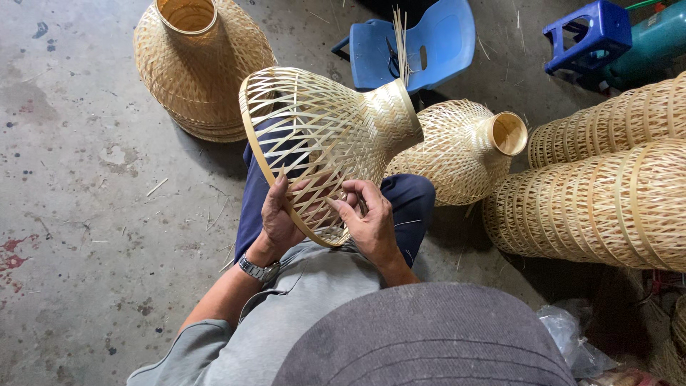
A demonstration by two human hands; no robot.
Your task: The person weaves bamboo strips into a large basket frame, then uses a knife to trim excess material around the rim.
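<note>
1. Basket [321, 136], woven bamboo, lies tilted on the lap, its open rim gripped between both sets of fingers.
2. Left hand [277, 218] fingers curl around the rim.
3. Right hand [368, 218] fingers pinch the weave just inside the rim.

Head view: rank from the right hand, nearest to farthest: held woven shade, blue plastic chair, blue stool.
From the right hand:
1. Held woven shade, gripped at its rim, over the lap.
2. Blue plastic chair, ahead, top centre.
3. Blue stool, top right corner.
</note>
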